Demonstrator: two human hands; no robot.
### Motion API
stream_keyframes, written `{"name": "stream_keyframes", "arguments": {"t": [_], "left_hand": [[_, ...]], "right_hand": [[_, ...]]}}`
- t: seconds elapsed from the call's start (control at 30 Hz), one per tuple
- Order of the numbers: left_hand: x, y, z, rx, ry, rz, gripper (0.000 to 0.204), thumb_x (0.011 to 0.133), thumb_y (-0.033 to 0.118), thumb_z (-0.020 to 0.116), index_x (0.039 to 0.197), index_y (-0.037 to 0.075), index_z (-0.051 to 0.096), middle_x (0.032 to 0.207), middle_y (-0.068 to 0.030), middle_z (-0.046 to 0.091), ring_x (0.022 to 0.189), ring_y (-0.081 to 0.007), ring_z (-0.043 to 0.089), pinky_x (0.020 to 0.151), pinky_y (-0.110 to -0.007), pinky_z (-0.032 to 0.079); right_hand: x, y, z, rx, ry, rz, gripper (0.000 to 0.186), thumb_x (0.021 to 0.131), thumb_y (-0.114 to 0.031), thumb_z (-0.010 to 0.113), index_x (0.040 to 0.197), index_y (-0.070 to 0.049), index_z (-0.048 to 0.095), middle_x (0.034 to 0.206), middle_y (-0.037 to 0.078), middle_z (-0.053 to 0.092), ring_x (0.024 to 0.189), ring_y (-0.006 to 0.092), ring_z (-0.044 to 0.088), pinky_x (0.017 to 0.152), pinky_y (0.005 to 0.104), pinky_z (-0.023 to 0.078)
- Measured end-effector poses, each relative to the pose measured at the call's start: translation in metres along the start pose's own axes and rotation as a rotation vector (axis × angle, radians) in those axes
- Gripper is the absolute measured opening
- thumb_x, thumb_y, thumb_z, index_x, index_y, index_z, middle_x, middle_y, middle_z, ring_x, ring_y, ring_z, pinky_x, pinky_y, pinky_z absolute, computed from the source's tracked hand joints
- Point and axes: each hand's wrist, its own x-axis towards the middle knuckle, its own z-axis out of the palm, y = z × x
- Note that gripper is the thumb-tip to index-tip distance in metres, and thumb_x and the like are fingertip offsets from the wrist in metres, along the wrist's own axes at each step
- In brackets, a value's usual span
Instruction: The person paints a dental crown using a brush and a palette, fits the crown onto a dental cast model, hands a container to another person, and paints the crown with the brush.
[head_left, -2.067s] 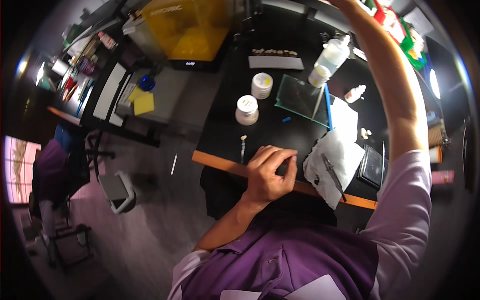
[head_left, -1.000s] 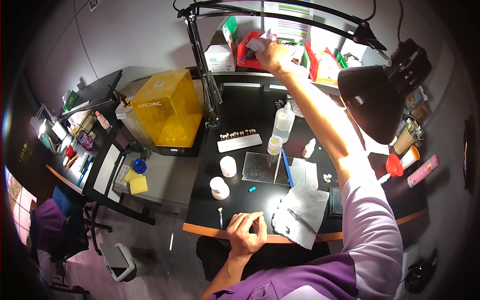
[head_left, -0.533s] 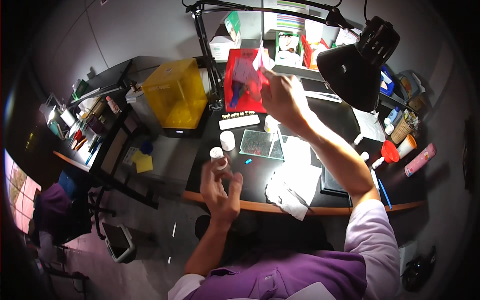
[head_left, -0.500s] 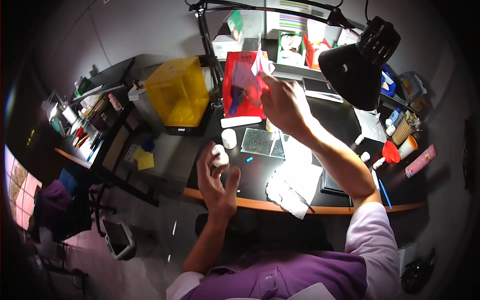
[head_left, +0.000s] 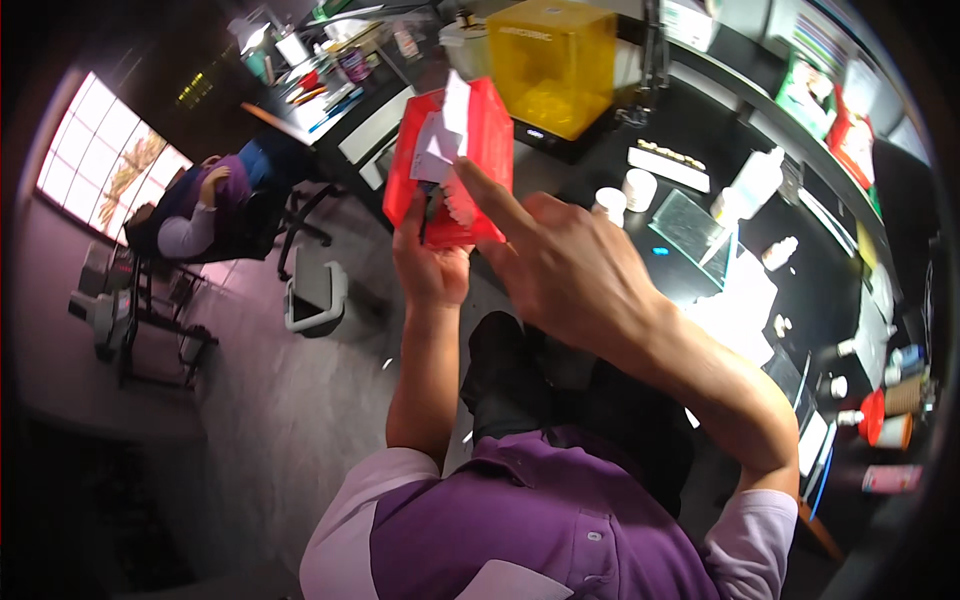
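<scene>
My left hand [head_left: 432,265] supports a red plastic tray [head_left: 492,150] from its near end, lifted off the desk. Folded white papers [head_left: 440,150] lie in the tray, with a dark slim item partly hidden below them. My right hand [head_left: 570,260] reaches across from the right. Its index finger is stretched onto the papers, its thumb lies by the tray's near corner, and its other fingers are curled. Two white jars, the nearer jar [head_left: 610,203] and the farther jar [head_left: 640,188], stand on the desk beyond my right hand, beside a glass slab [head_left: 690,235].
A yellow transparent box [head_left: 560,70] stands behind the tray. Right of the slab are a white bottle [head_left: 752,182], white paper [head_left: 740,300] and a red funnel-like cup [head_left: 873,408]. A grey bin [head_left: 315,300] is on the floor; a person [head_left: 225,195] sits at the left.
The view has swung left. The red tray has come off the desk into my left hand, which was at a white jar before. My right hand has moved nearer with the tray.
</scene>
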Motion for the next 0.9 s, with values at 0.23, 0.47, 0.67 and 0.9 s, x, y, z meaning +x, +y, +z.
{"name": "stream_keyframes", "arguments": {"t": [0.23,0.47,0.67,0.9], "left_hand": [[0.118,0.114,-0.146,0.157,0.305,0.336,0.048,0.104,0.038,0.06,0.143,0.01,0.053,0.14,-0.0142,0.061,0.128,-0.0366,0.061,0.105,-0.068,0.047],[0.389,0.224,-0.291,0.259,0.791,0.379,0.047,0.095,0.033,0.071,0.133,0.007,0.061,0.135,-0.0139,0.064,0.115,-0.0319,0.067,0.098,-0.055,0.051],[0.475,0.239,-0.301,0.389,0.986,0.562,0.046,0.089,0.028,0.076,0.122,-0.002,0.068,0.132,-0.0161,0.065,0.109,-0.0257,0.069,0.095,-0.047,0.052],[0.542,0.324,-0.389,0.52,0.826,0.577,0.047,0.094,0.036,0.071,0.126,0.002,0.065,0.125,-0.0148,0.067,0.104,-0.0284,0.069,0.088,-0.045,0.056]], "right_hand": [[-0.08,0.03,-0.074,0.101,0.024,0.173,0.062,0.079,0.0,0.074,0.14,-0.005,0.063,0.099,0.016,0.071,0.076,0.0228,0.069,0.064,0.034,0.055],[-0.256,0.049,-0.18,-0.114,0.203,1.094,0.045,0.105,-0.027,0.061,0.142,-0.003,0.061,0.112,0.006,0.068,0.096,0.0125,0.065,0.074,0.0275,0.052],[-0.23,0.008,-0.155,-0.311,0.622,1.372,0.031,0.099,-0.017,0.068,0.125,0.0,0.07,0.095,0.01,0.073,0.069,0.0144,0.062,0.061,0.0273,0.049],[-0.255,0.044,-0.141,-0.384,0.706,1.359,0.034,0.093,-0.012,0.073,0.124,0.002,0.07,0.098,0.013,0.072,0.078,0.0167,0.065,0.065,0.0287,0.054]]}}
